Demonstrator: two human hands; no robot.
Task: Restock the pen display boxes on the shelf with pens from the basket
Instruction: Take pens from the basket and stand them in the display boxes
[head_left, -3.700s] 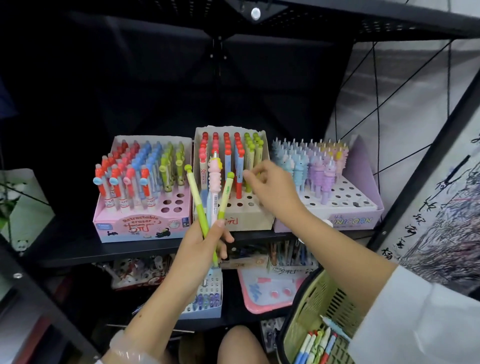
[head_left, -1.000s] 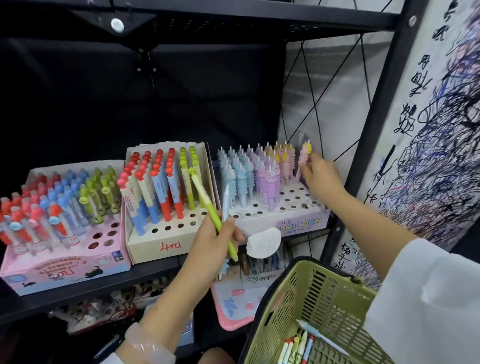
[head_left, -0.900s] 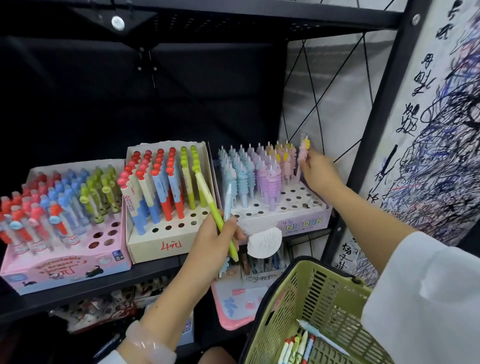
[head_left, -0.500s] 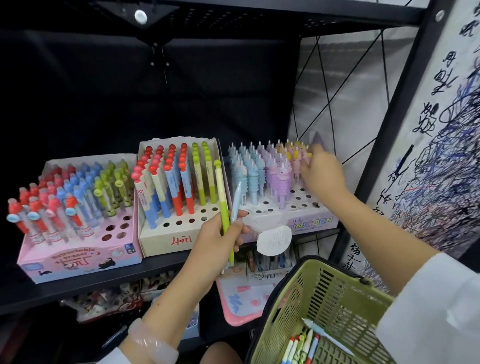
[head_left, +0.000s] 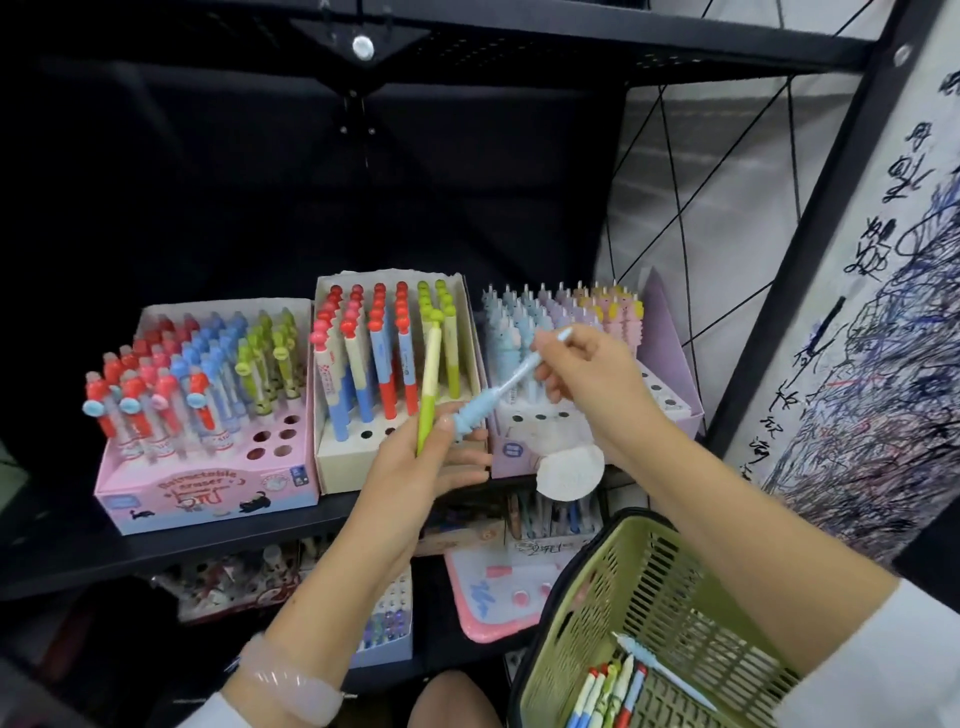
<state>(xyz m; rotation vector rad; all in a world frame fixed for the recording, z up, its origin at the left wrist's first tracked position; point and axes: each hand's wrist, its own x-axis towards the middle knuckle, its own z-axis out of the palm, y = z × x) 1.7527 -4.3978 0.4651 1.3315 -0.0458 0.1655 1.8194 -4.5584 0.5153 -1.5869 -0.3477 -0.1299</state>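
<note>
My right hand (head_left: 582, 374) pinches the blue pen (head_left: 493, 397) from my left hand (head_left: 415, 467), which grips the green pen (head_left: 428, 384), for slotting.

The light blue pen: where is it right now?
In the head view the light blue pen is mid-frame, pinched by the right hand and touching the left hand, in front of the purple box.

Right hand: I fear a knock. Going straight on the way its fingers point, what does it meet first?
Probably the light blue unicorn pens at the left of the purple unicorn box, behind the right hand; depth is unclear.
</note>
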